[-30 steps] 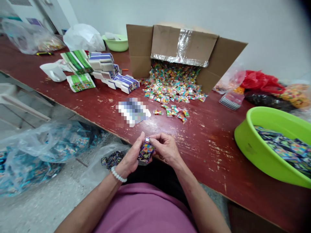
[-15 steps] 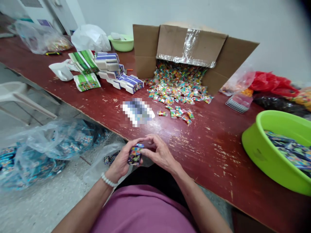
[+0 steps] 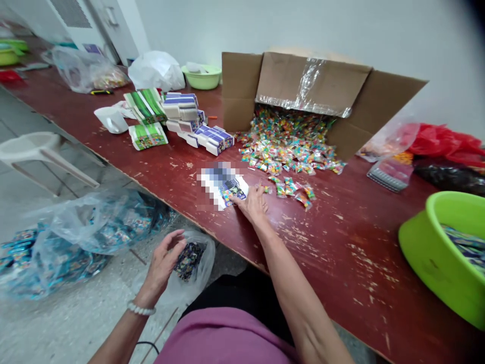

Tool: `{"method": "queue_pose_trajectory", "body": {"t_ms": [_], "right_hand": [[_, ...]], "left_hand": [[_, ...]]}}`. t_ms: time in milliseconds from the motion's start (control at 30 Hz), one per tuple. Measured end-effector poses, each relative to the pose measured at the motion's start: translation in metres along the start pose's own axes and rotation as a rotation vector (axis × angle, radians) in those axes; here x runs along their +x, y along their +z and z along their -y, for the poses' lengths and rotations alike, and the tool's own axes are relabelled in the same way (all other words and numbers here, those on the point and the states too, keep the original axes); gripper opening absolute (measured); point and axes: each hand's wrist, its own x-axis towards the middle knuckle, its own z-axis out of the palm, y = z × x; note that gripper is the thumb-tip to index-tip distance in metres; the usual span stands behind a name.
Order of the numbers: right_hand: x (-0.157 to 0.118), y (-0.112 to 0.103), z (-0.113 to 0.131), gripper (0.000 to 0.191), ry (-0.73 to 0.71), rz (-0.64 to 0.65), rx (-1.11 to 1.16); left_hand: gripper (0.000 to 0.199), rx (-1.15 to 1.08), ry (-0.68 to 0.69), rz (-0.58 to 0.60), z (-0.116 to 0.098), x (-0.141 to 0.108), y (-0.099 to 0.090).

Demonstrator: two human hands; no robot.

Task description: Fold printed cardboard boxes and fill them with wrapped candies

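Observation:
My left hand, with a beaded bracelet at the wrist, hangs open and empty beside a clear plastic bag. Several small dark printed boxes lie inside that bag, below the table edge. On the table, my right hand has its thumb on a flat printed carton and its other fingers bent at the carton's right edge. Part of the carton is blurred out. Close to these fingertips lie wrapped candies, spilling from a larger pile.
An opened cardboard box stands behind the pile. Strapped bundles of flat cartons and a white mug sit at left. A green tub holds dark packets at right. Bags of blue packets and a white stool are on the floor.
The small printed box has left my hands. My left hand has moved down and left to the bag and opened. My right hand has reached forward to the flat carton.

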Motion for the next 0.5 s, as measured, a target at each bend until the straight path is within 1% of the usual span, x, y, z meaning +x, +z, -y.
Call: {"method": "queue_pose_trajectory", "body": {"t_ms": [67,167,200,267,333,367,467,500], "right_hand": [[-0.001,0.002,0.001,0.064,0.024,-0.027,0.028],[-0.002,0.006,-0.002,0.063,0.078,-0.104,0.114],[-0.001,0.007,-0.003,0.060,0.094,-0.128,0.184],[-0.001,0.008,-0.009,0.046,0.102,-0.144,0.381],[-0.002,0.005,-0.017,0.032,0.070,-0.090,0.602],[-0.003,0.002,-0.022,0.028,0.048,-0.049,0.686],[-0.018,-0.015,-0.039,0.030,-0.028,0.082,0.847],[-0.025,-0.022,-0.043,0.031,-0.063,0.138,0.910]], "left_hand": [[0.056,0.013,0.061,0.000,-0.008,0.002,0.006],[0.052,0.041,0.133,-0.006,-0.019,0.005,0.014],[0.051,0.049,0.152,-0.008,-0.023,0.006,0.016],[0.049,0.059,0.180,-0.015,-0.030,0.006,0.019],[0.049,0.066,0.210,-0.028,-0.039,0.006,0.021],[0.048,0.072,0.231,-0.041,-0.045,0.006,0.020],[0.046,0.080,0.296,-0.105,-0.066,0.004,0.019],[0.044,0.052,0.300,-0.097,-0.073,0.002,0.019]]}}
